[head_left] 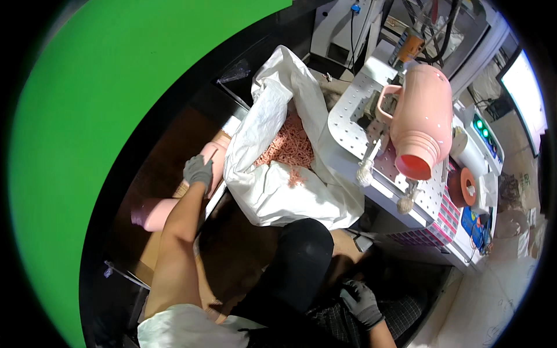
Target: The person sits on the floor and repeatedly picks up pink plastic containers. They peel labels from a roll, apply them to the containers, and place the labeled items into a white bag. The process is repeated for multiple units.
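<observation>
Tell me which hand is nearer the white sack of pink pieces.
Left. The left hand rests on a pink jug beside the white sack; the right hand is lower, by the knee, apart from it.

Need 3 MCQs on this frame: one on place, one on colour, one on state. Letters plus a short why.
1. Where does the gloved left hand rest?
A. on the pink jug lying left of the white sack
B. inside the sack
C. on the screen

2. What colour are the small pieces in the white sack?
A. blue
B. pink-orange
C. black

3. How is the large pink jug on the perforated white machine table placed?
A. upright, capped
B. crushed flat
C. tipped, open mouth toward the camera

Answers: 1 A, the hand sits on the pink jug beside the sack. 2 B, a pink-orange heap shows in the open sack. 3 C, its red open mouth faces down-front.
</observation>
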A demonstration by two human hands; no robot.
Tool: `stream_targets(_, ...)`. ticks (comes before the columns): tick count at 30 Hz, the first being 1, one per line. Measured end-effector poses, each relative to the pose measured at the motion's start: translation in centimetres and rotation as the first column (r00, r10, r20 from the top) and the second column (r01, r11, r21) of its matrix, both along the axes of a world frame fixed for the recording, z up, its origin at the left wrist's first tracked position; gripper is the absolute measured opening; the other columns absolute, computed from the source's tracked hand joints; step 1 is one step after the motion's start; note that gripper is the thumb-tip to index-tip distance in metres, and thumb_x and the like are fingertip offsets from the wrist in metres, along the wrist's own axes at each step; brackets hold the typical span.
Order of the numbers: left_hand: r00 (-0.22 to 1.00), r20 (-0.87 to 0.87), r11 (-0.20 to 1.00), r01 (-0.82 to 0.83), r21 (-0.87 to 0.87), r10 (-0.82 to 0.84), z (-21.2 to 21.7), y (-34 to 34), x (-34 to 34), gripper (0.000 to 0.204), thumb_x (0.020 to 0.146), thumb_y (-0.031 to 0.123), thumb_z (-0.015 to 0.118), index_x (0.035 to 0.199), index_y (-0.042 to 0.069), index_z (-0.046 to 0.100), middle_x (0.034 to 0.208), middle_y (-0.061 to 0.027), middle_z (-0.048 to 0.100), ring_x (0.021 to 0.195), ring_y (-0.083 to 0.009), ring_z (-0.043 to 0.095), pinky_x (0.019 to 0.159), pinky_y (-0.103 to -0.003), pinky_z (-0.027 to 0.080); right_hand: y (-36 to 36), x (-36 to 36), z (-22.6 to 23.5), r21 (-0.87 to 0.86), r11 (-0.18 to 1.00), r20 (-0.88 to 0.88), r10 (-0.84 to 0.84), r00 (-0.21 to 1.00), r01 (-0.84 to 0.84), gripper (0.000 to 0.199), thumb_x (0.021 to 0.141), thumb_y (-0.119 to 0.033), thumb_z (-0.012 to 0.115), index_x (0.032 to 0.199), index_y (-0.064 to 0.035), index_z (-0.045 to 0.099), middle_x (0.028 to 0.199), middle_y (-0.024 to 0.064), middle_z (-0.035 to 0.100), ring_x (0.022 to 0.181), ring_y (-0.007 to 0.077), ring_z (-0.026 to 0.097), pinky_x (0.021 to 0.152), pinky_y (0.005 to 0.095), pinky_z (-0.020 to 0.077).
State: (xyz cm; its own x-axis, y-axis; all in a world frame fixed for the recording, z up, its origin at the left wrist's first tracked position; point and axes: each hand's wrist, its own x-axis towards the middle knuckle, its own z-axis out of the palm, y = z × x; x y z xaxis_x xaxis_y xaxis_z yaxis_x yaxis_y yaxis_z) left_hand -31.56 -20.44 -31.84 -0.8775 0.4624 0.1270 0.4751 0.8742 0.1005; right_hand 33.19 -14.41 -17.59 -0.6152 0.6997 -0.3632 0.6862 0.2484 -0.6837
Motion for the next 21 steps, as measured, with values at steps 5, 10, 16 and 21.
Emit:
stream_targets(5,0.903,-0.404,0.836,0.33,0.439,-0.144,11.0,-8.2,8.5,0.029,0.09,0.027,0.07,0.104,0.002,0.064,0.104,-0.0189,0.062,0.097,-0.043,0.055,0.087,-0.052,0.044,-2.0,-1.8,2.9,-0.176,0.921,-0.36,-0.388,0.849,0.346,0.023,0.096,-0.007,0.068,0.115,0.0061,0.071,0.11,0.0159,0.074,0.099,0.0211,0.07,0.089,0.0327,0.0549)
stream_targets(10,0.473,-0.645,0.382,0.878,0.289,-0.601,23.6,-10.6,20.6,0.012,0.081,0.016,0.074,0.09,0.011,0.067,0.081,-0.0057,0.064,0.07,-0.0269,0.06,0.064,-0.04,0.046,-3.0,-6.4,7.4,-0.492,0.856,-0.685,-0.495,0.535,0.163,0.082,0.085,-0.019,0.084,0.153,0.0054,0.044,0.139,0.015,0.062,0.117,0.0199,0.062,0.101,0.0334,0.0514)
stream_targets(16,0.149,-0.883,-0.378,0.863,0.335,-0.444,28.7,-4.3,35.3,0.029,0.073,0.01,0.075,0.096,0.021,0.062,0.086,0.0052,0.063,0.068,-0.0154,0.061,0.056,-0.031,0.051,-5.5,-3.9,10.1,-0.622,0.782,-0.717,-0.555,0.423,-0.028,0.126,0.07,-0.035,0.097,0.164,-0.0004,0.021,0.16,0.0168,0.043,0.144,0.0272,0.047,0.114,0.0415,0.0437)
stream_targets(21,-0.105,-0.706,-0.439,0.843,0.31,-0.7,25.6,-2.9,39.0,0.032,0.073,0.01,0.082,0.097,0.02,0.063,0.097,0.0027,0.063,0.08,-0.0189,0.062,0.063,-0.034,0.053,-10.8,2.7,8.9,-0.275,0.872,-0.848,-0.418,0.325,0.406,0.117,0.076,-0.023,0.094,0.163,0.0055,0.021,0.158,0.0207,0.046,0.139,0.0289,0.052,0.115,0.0416,0.0434)
